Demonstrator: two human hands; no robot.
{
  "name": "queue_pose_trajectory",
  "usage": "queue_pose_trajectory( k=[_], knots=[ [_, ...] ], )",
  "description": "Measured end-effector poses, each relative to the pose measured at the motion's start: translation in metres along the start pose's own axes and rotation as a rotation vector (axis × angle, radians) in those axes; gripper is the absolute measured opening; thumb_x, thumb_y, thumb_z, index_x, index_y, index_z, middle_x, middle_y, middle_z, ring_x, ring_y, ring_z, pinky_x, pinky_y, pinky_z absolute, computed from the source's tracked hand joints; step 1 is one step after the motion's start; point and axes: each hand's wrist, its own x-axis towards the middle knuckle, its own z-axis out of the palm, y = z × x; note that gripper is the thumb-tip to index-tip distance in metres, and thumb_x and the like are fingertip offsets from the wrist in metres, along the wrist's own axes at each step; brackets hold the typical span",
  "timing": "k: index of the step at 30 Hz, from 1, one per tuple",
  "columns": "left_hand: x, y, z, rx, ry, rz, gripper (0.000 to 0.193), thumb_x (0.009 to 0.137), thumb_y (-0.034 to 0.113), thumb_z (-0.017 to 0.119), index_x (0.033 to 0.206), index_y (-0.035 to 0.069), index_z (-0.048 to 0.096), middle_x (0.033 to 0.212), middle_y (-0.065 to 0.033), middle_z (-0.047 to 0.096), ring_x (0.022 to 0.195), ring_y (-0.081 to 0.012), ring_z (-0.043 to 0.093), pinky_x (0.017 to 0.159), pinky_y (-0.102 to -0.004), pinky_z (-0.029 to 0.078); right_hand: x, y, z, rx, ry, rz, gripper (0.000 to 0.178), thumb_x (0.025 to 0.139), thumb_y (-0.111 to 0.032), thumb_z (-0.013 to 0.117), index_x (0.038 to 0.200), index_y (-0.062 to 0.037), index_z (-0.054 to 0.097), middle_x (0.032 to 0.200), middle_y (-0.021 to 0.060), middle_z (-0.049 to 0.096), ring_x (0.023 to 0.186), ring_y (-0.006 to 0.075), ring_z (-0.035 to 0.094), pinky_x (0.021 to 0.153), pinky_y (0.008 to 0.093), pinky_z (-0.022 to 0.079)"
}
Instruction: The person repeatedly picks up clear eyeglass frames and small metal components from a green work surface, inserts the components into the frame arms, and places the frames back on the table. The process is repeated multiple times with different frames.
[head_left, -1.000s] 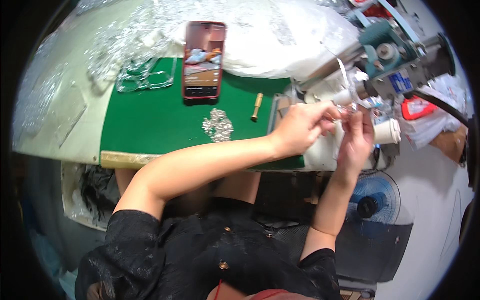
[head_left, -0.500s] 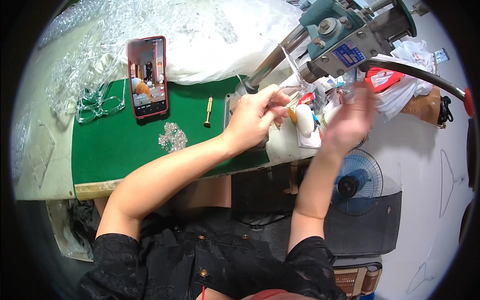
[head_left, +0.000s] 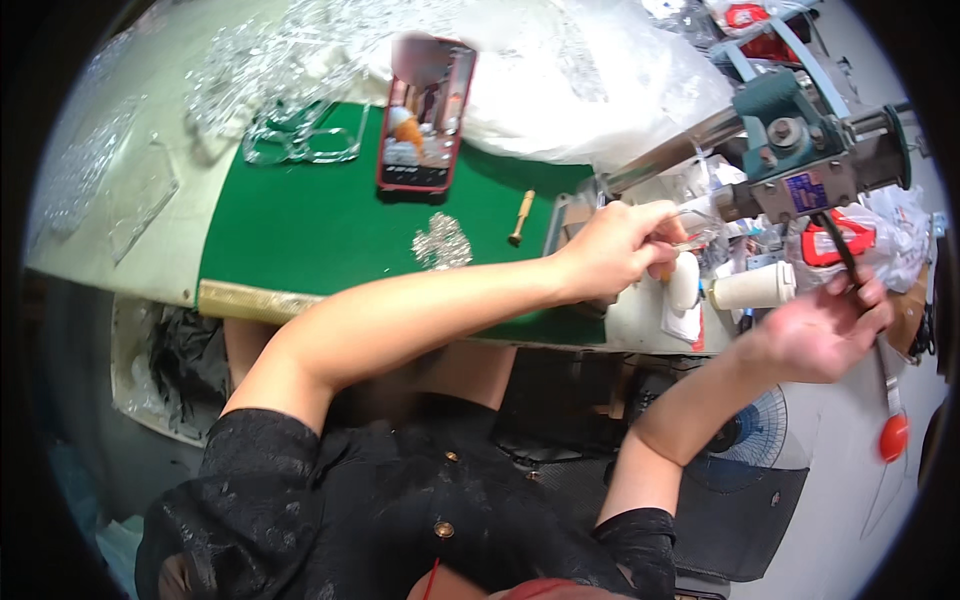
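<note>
My left hand (head_left: 622, 252) reaches over the base of a green hand press (head_left: 790, 140), fingers pinched on a small clear plastic piece (head_left: 702, 230) near the ram. The piece's exact shape is hard to make out. On the right, my right hand (head_left: 825, 332) has its fingers curled round the press's dark lever (head_left: 842, 245), which ends in a red knob (head_left: 893, 437). A heap of tiny shiny parts (head_left: 442, 242) lies on the green mat (head_left: 300, 220). Beside it is a brass screwdriver (head_left: 522, 217).
A phone in a red case (head_left: 427, 115) stands behind the mat. Clear eyeglass frames (head_left: 305, 145) and a large pile of transparent plastic (head_left: 600, 80) lie at the back. A white cup-like cylinder (head_left: 752, 287) and a white rounded object (head_left: 684, 282) sit beside the press.
My right hand has moved right and taken hold of the lever, which now points further down. My left hand stays by the press. The whole view has shifted.
</note>
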Motion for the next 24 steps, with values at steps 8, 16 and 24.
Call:
queue_pose_trajectory(
  k=[8,16,24],
  knots=[
    [-0.097,0.074,-0.067,0.18,-0.166,0.006,0.054,0.08,-0.01,0.047,0.132,0.003,0.036,0.096,-0.0101,0.058,0.093,-0.0182,0.06,0.08,-0.0325,0.051,-0.115,0.008,0.025,-0.515,-0.272,0.12,0.035,0.084,-0.006,0.055,0.118,0.0017,0.054,0.112,0.0136,0.058,0.102,0.021,0.054,0.088,0.032,0.044],
    [-0.198,0.179,-0.181,1.394,0.144,0.181,0.049,0.082,-0.001,0.06,0.128,0.001,0.045,0.128,-0.0173,0.051,0.119,-0.0292,0.05,0.1,-0.0433,0.041,-0.225,0.003,0.04,-0.657,-1.346,0.123,0.049,0.08,-0.042,0.061,0.122,-0.0156,0.062,0.098,0.0065,0.052,0.089,0.0237,0.05,0.078,0.0375,0.04],
    [-0.227,0.176,-0.211,0.473,0.79,0.146,0.038,0.095,0.027,0.054,0.12,-0.002,0.047,0.111,-0.014,0.057,0.108,-0.0227,0.056,0.092,-0.0376,0.047,-0.233,0.005,0.029,-0.719,-1.252,0.177,0.054,0.08,-0.045,0.061,0.119,-0.007,0.062,0.1,0.0087,0.054,0.093,0.0261,0.051,0.076,0.0376,0.039]
  ],
)
